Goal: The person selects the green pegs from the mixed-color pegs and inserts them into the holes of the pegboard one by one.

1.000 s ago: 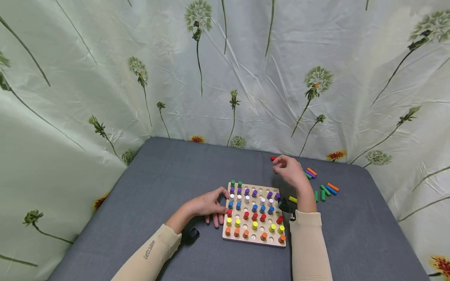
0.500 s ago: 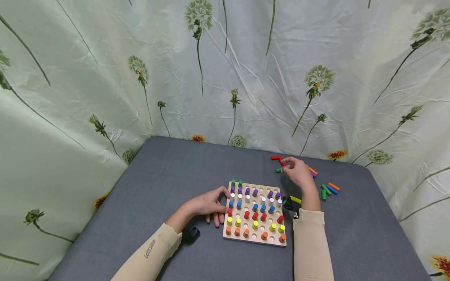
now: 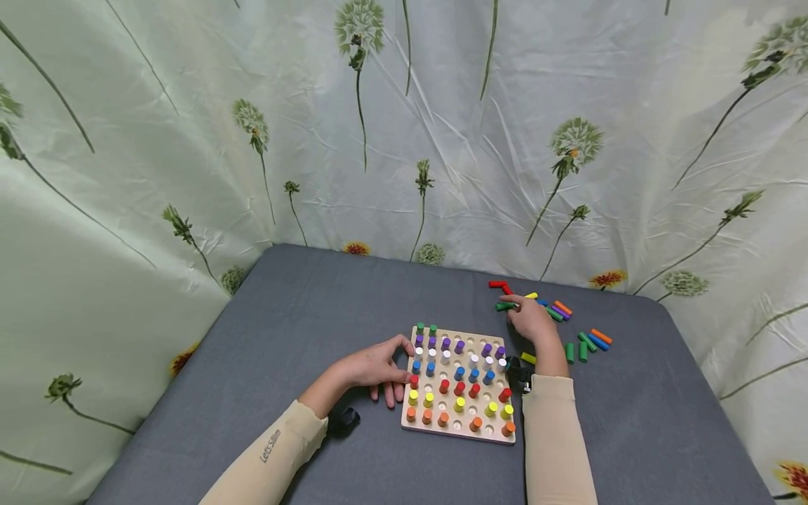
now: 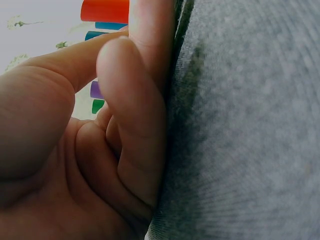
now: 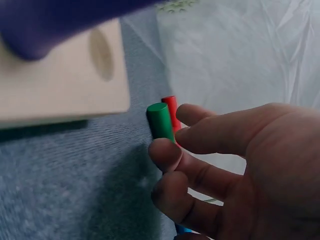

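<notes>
A wooden pegboard [image 3: 435, 431] stands on the grey table, with rows of green, purple, white, blue, red, yellow and orange pegs and some bare holes. My left hand [image 3: 371, 366] rests at its left edge, index finger and thumb spread along the side. In the left wrist view, an orange-red peg [image 4: 105, 10] shows beyond the fingers. Behind the board, my right hand [image 3: 532, 324] reaches down over the loose pegs, fingers loosely bent. Its fingertips are right at a green peg [image 5: 160, 120], overlapping the lower end in the right wrist view. A red peg [image 5: 170, 101] lies just behind it.
Two red pegs [image 3: 497, 284] lie near the table's back edge. Right of my right hand are several loose pegs, among them an orange peg [image 3: 602, 336] and a green peg [image 3: 583, 351]. A yellow peg [image 3: 528, 358] lies by the right wrist. A flowered curtain [image 3: 391, 140] hangs behind.
My right hand first moved right from near the red pegs, then lowered toward the green peg, with its fingers spreading from a closer pinch shape. The left hand has stayed at the board.
</notes>
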